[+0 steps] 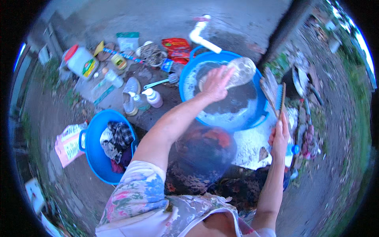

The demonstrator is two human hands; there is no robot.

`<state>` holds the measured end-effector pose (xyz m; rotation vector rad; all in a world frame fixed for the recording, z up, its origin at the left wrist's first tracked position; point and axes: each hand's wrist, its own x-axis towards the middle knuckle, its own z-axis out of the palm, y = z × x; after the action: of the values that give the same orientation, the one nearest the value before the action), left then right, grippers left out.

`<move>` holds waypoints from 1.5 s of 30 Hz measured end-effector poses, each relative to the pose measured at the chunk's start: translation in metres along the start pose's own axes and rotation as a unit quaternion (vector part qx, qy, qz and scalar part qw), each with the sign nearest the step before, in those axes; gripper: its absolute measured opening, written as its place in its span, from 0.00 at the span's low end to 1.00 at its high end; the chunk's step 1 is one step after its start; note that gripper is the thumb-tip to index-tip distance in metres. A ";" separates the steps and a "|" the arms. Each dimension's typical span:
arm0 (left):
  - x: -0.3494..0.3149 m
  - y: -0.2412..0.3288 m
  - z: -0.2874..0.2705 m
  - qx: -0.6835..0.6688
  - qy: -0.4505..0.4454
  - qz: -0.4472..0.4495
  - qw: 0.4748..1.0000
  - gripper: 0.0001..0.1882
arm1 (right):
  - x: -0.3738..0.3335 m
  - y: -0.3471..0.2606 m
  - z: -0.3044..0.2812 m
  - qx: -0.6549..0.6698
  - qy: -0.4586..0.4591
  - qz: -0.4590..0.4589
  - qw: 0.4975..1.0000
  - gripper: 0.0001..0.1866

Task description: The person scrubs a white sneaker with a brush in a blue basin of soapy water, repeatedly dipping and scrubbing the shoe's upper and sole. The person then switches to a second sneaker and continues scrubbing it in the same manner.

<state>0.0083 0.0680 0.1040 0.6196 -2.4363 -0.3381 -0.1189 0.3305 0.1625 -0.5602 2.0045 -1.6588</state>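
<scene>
Over a large blue tub (185, 98) of grey, foamy water, my left hand (217, 83) grips a pale shoe (241, 73), its sole turned upward; motion blurs the fingers somewhat. To the right of the tub, my right hand (279, 136) is closed round the handle of a scrubbing brush (282, 96) with blue bristles, held upright and apart from the shoe. A greyish flat piece (270, 87) shows just left of the bristles; I cannot tell what it is. A grey shoe (133, 86) lies on the ground left of the tub.
A smaller blue tub (90, 152) with clothes stands at lower left. Pump bottles (153, 98), a light-blue long-handled brush (160, 82), a red-lidded jar (81, 61) and a red packet (176, 50) sit left. A white pipe (203, 35) ends at the tub's far rim; a dark post (284, 29) rises beyond.
</scene>
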 end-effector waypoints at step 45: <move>0.042 0.027 -0.027 -0.158 0.045 -0.024 0.986 0.50 | 0.023 0.017 -0.012 -0.059 0.009 -0.010 0.998 0.30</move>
<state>-0.0153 0.0670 0.1556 0.5411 -2.2202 -0.6856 -0.1447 0.3302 0.1453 -0.6120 2.1263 -1.5698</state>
